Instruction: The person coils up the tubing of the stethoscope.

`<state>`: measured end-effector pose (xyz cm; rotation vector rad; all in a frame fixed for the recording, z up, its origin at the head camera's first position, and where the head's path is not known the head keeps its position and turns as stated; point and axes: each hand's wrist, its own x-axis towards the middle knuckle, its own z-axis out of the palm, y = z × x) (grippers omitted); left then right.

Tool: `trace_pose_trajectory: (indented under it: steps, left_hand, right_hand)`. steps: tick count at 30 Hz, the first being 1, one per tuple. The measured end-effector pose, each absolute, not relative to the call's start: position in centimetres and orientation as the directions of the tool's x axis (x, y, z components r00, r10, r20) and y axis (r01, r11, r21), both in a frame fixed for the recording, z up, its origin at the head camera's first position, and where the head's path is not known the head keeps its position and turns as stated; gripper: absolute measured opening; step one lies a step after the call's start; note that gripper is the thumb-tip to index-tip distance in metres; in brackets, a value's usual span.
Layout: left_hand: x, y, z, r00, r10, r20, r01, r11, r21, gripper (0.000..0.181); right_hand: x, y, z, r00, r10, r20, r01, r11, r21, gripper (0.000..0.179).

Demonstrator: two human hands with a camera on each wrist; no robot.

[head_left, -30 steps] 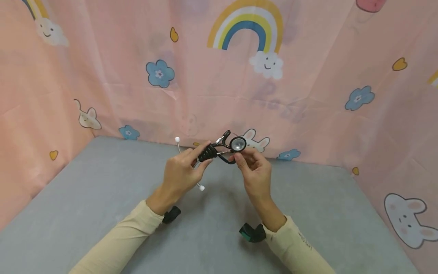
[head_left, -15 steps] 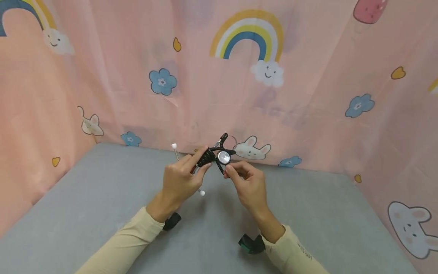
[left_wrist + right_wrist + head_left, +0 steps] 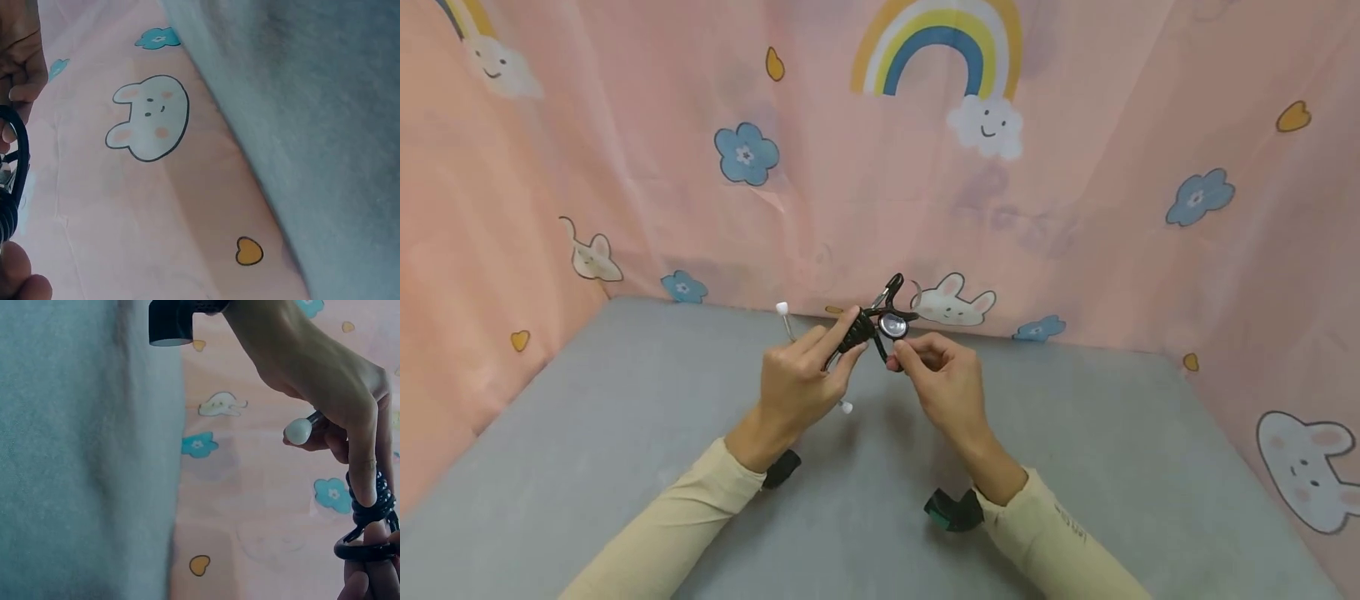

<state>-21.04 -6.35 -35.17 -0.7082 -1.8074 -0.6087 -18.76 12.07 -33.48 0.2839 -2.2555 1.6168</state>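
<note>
Both hands hold a black stethoscope (image 3: pixel 855 332) up over the table, its tubing wound into a tight coil. My left hand (image 3: pixel 801 375) grips the coil between thumb and fingers. White ear tips (image 3: pixel 782 308) stick out beyond that hand, one above it and one below. With thumb and fingertips, my right hand (image 3: pixel 951 387) pinches a loop of tubing just under the round metal chest piece (image 3: pixel 893 326). Loose black ends of the stethoscope point up and right from the coil. In the right wrist view, the wound tubing (image 3: pixel 373 503) shows between the left fingers and the right fingertips.
A grey cloth-covered table (image 3: pixel 865 517) lies under the hands. Behind it and at both sides hangs a pink curtain (image 3: pixel 647 167) printed with rainbows, rabbits and flowers. Black wrist camera mounts (image 3: pixel 953 510) sit at the sleeves, low over the table.
The right hand has moved left, closer to the left hand, bringing the chest piece near the coil. The left hand keeps its grip on the coil. The head view has tilted slightly.
</note>
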Motion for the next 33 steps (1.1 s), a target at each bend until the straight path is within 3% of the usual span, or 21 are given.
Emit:
trace_pose_trajectory:
  steps: [6, 17, 26, 30, 33]
  left_hand:
    - [-21.0, -6.1, -35.3, -0.246, 0.204, 0.947, 0.768, 0.638, 0.062, 0.048]
    - [-20.9, -5.8, -35.6, -0.273, 0.288, 0.918, 0.84, 0.537, 0.081, 0.053]
    - [-21.3, -6.5, -34.9, -0.419, 0.302, 0.857, 0.841, 0.485, 0.24, 0.044]
    - [-22.0, -7.1, -34.7, -0.465, 0.297, 0.834, 0.855, 0.396, 0.336, 0.047]
    - [-22.4, -7.5, -34.6, -0.489, 0.326, 0.809, 0.86, 0.334, 0.385, 0.05]
  right_hand:
    - [-19.0, 11.8, -33.7, -0.926, 0.078, 0.37, -0.334, 0.293, -0.896, 0.018]
    - [-19.0, 11.9, -33.9, -0.914, 0.169, 0.37, -0.31, 0.3, -0.902, 0.022]
    - [-19.4, 12.8, -33.7, -0.896, 0.191, 0.401, -0.319, 0.352, -0.88, 0.03]
    - [-19.8, 14.1, -33.0, -0.855, 0.174, 0.489, -0.404, 0.37, -0.837, 0.024]
    - [-20.1, 15.1, -32.4, -0.799, 0.098, 0.593, -0.497, 0.448, -0.743, 0.02]
